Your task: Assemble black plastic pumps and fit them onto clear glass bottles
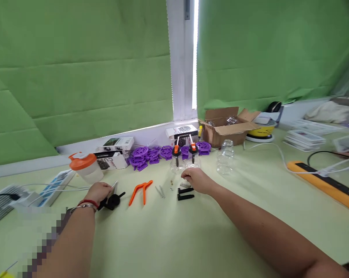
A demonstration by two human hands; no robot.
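Observation:
My left hand (99, 192) is closed at the left, its fingertips at a thin metal rod (114, 183). Black plastic parts (113, 200), one of them round, lie beside and under it. My right hand (197, 180) is pinched just above a coil spring (185, 185); whatever its fingertips hold is hidden. Two black prongs (186, 197) lie below that hand. Between my hands rest an orange plastic handle frame (141, 190), a pair of thin metal pins (160, 192) and several tiny metal bits (171, 185). Behind my right hand stand two clear glass pieces with orange-and-black tops (193, 148).
Purple plastic parts (147, 154) and printed boxes (115, 158) line the wall. An orange-lidded jug (87, 168) and a power strip (57, 187) stand left. Toward the right are clear cups (226, 158), a cardboard box (229, 129), a white cable (278, 154) and an orange-black bar (322, 183).

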